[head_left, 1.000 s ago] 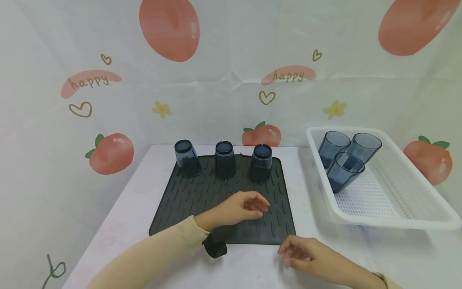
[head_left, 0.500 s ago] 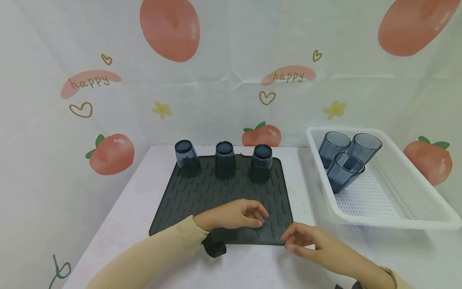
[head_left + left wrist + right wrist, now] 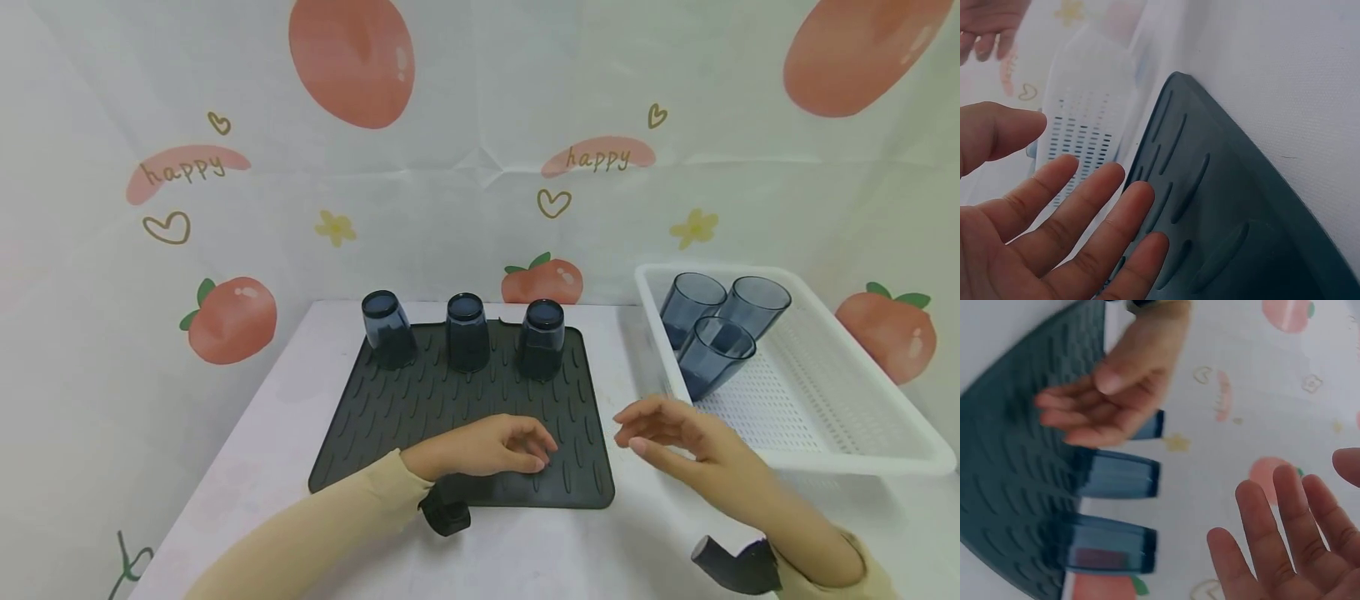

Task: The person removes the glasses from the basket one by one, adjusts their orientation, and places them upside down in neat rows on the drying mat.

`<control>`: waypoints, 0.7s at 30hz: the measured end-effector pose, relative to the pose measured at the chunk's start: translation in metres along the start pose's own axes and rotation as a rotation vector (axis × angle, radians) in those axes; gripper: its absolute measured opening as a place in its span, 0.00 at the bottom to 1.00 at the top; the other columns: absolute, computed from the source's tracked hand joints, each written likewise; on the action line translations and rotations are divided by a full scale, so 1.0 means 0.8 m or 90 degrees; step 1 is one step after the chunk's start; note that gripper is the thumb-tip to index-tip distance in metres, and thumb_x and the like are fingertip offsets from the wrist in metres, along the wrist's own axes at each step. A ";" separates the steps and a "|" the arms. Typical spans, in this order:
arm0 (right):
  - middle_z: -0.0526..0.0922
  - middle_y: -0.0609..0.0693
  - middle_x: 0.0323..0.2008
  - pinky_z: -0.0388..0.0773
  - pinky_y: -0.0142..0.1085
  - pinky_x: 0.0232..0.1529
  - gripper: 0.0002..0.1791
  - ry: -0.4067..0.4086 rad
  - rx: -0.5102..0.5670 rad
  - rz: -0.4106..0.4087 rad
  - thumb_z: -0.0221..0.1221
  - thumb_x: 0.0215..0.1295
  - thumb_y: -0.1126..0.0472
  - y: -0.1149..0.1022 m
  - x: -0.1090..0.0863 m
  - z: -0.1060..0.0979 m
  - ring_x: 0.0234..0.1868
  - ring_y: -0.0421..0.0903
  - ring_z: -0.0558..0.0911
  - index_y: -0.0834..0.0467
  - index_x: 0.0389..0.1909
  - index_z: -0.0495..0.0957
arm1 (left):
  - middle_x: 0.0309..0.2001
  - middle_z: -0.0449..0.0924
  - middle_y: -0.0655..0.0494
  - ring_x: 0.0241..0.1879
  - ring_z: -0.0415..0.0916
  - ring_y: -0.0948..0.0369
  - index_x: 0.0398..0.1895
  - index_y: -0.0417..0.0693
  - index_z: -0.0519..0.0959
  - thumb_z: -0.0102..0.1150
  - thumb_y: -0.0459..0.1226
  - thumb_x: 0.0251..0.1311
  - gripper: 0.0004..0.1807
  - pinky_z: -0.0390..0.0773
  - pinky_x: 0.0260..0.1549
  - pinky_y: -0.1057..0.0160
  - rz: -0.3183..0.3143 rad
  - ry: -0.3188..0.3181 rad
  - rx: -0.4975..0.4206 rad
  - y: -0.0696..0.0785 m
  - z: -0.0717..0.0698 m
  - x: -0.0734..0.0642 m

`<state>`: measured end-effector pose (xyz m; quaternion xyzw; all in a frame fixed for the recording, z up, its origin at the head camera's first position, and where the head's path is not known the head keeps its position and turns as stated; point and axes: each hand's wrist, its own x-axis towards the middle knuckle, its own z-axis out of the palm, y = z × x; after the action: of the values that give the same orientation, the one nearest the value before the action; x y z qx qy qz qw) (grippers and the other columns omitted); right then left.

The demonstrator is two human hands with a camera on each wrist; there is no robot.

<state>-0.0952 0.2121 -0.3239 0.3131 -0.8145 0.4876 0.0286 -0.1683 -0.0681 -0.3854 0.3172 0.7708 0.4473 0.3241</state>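
My left hand hovers low over the front right part of a black ridged drying mat, its fingers loosely bent and holding nothing. To the right of the mat, my right hand is raised in front of the white basket's near left corner, fingers relaxed and nothing in them. Three blue glasses stand upside down along the mat's back edge: a left one, a middle one and a right one. Inside the white basket, three more blue glasses lean mouth up, grouped at its left end.
A white table carries the mat and basket. Behind it hangs a white cloth printed with peaches and hearts. Black wrist cameras hang below the left wrist and the right wrist.
My right hand has moved up and to the right, from the mat's front right corner toward the basket. My left hand sank slightly, then stayed still. The glasses have not moved.
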 end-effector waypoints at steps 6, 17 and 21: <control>0.81 0.52 0.47 0.78 0.29 0.51 0.19 0.093 0.163 -0.113 0.48 0.61 0.86 -0.003 0.008 -0.030 0.49 0.41 0.83 0.73 0.53 0.70 | 0.46 0.81 0.59 0.43 0.79 0.70 0.55 0.47 0.76 0.57 0.36 0.67 0.14 0.77 0.45 0.70 0.000 -0.001 -0.006 -0.005 0.000 0.002; 0.80 0.64 0.51 0.79 0.39 0.53 0.23 0.255 0.375 -0.210 0.40 0.63 0.87 -0.005 0.028 -0.082 0.52 0.54 0.82 0.81 0.60 0.61 | 0.46 0.81 0.57 0.43 0.79 0.70 0.55 0.45 0.76 0.57 0.36 0.67 0.15 0.77 0.45 0.71 0.002 -0.004 -0.010 -0.005 0.000 0.005; 0.81 0.64 0.51 0.80 0.37 0.52 0.23 0.330 0.389 -0.201 0.43 0.63 0.86 -0.007 0.041 -0.096 0.50 0.54 0.83 0.79 0.61 0.62 | 0.46 0.81 0.58 0.43 0.79 0.70 0.55 0.44 0.76 0.57 0.36 0.67 0.15 0.77 0.45 0.71 -0.001 -0.003 -0.010 -0.004 0.001 0.004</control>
<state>-0.1389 0.2570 -0.2678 0.2953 -0.5403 0.7587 0.2125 -0.1703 -0.0665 -0.3894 0.3151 0.7670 0.4523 0.3284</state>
